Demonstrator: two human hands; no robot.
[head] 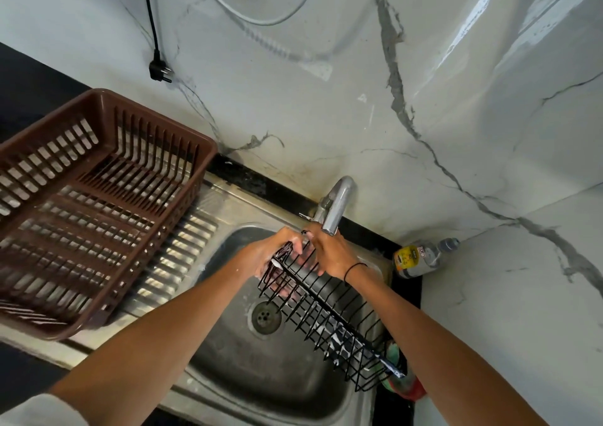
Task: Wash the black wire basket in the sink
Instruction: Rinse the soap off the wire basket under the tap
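Observation:
The long black wire basket (329, 322) hangs tilted over the steel sink (261, 376), running from below the faucet (336, 205) down to the right rim. My left hand (270, 256), soapy, grips the basket's upper end. My right hand (332, 252) is just under the spout, its fingers curled over the basket's top wires beside the left hand. No running water is plainly visible.
A brown plastic dish rack (94, 210) sits on the ribbed drainboard at left. A bottle (421, 257) lies in the corner behind the sink. Coloured scrubbers (404, 383) sit at the right rim. A black plug (158, 68) dangles against the marble wall.

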